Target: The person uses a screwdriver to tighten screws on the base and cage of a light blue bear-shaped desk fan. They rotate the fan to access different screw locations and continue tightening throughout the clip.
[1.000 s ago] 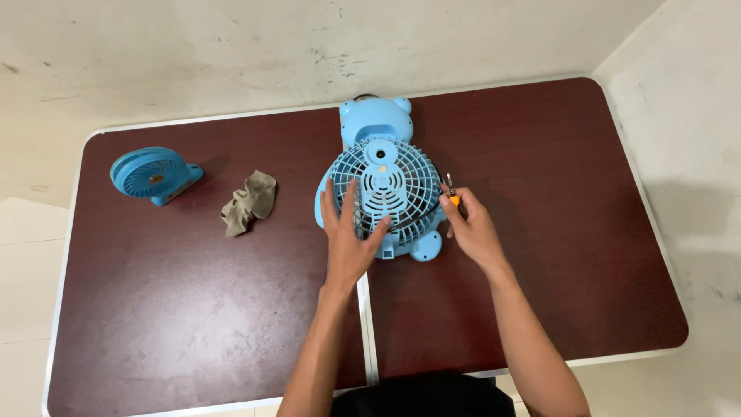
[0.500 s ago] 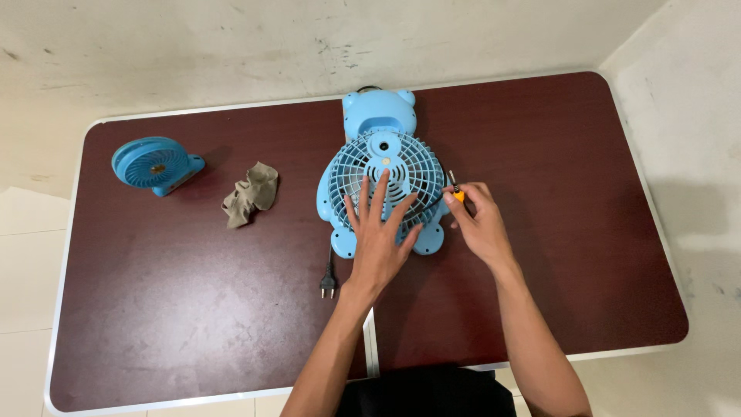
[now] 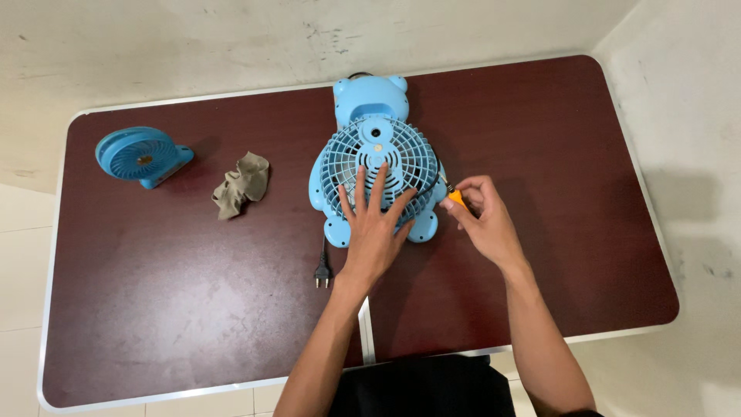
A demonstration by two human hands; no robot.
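Left hand (image 3: 374, 232) lies flat, fingers spread wide on the blue fan (image 3: 376, 177); right hand (image 3: 486, 220) pinches an orange-handled screwdriver (image 3: 455, 196) at its rim.

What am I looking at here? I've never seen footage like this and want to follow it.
The camera sits on a person's head and looks down at their own two bare hands over a dark red table. The left hand lies flat, fingers spread, on the grille of a light blue bear-shaped fan lying on the table. The right hand holds a small orange-handled screwdriver at the fan's right edge. Also on the table: a smaller blue fan, a crumpled cloth and a black plug.
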